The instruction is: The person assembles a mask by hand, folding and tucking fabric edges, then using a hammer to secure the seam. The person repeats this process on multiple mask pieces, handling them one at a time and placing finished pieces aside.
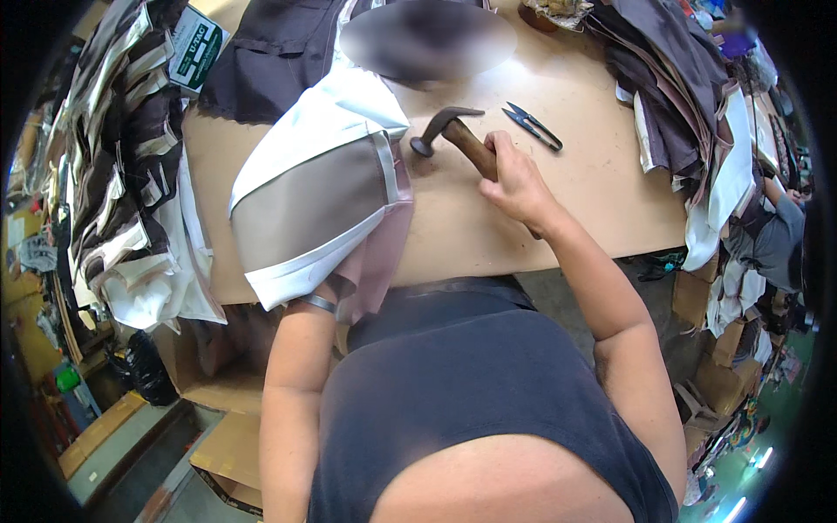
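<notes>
My right hand (514, 181) is closed around the wooden handle of a claw hammer (468, 144), its metal head lying low over the table. To the left is a sewn fabric piece (305, 205), with a grey-brown panel, white bands and a dusty pink layer below. My left forearm (295, 383), with a metal bracelet at the wrist, reaches beneath this piece. The fabric covers my left hand, so its fingers are hidden. Just right of the hammer, a small pair of thread snips (534, 126) lies on the table.
Layered fabric pieces hang over the table's left side (144, 174) and right side (676, 96). Dark cloth (261, 52) and a green-and-white box (197, 50) lie at the far left. A blurred oval covers the far middle. Cardboard boxes (231, 458) stand below the tan table (488, 248).
</notes>
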The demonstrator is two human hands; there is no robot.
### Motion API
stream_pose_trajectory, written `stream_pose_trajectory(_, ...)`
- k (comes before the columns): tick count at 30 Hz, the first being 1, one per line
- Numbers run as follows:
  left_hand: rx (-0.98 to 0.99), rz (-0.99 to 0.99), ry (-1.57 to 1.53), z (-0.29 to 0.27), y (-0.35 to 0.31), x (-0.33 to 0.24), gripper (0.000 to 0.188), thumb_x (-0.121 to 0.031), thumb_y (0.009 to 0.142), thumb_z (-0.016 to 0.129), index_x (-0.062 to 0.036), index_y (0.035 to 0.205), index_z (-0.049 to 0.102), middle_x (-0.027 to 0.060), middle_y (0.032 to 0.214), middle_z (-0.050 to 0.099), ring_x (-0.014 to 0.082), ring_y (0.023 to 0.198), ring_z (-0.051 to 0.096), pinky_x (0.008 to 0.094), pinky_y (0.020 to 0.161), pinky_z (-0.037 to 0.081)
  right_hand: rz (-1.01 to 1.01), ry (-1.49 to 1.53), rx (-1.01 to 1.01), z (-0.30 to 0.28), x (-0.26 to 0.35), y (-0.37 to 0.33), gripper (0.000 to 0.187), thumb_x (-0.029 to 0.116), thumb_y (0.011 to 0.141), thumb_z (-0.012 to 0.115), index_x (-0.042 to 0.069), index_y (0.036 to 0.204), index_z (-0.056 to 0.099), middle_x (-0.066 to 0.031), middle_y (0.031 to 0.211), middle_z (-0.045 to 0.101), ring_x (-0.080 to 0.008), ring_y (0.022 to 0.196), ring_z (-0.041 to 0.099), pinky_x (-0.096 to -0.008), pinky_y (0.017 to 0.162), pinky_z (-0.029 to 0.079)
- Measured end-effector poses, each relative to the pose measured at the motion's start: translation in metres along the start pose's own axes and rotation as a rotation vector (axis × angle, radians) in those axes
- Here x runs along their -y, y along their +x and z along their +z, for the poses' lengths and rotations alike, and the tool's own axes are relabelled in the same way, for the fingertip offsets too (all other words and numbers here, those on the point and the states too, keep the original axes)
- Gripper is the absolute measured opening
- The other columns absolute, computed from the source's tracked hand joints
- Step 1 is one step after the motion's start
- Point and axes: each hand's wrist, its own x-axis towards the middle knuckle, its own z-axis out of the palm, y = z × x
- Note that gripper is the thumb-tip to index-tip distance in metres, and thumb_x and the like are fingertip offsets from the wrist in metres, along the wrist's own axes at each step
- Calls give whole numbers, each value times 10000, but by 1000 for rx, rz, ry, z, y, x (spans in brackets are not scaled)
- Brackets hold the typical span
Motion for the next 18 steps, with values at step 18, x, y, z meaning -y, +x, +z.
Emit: stream_pose_trajectory(18,-6,-109,-80,5,3,-9,388,11,792,448,-11,1180,444,86,1196,468,178,1140,405,288,975,312,-507,-482,-19,11,19,-39,629,17,713,472,212,1299,350,-54,722,485,-182,571,538,-288,507,483)
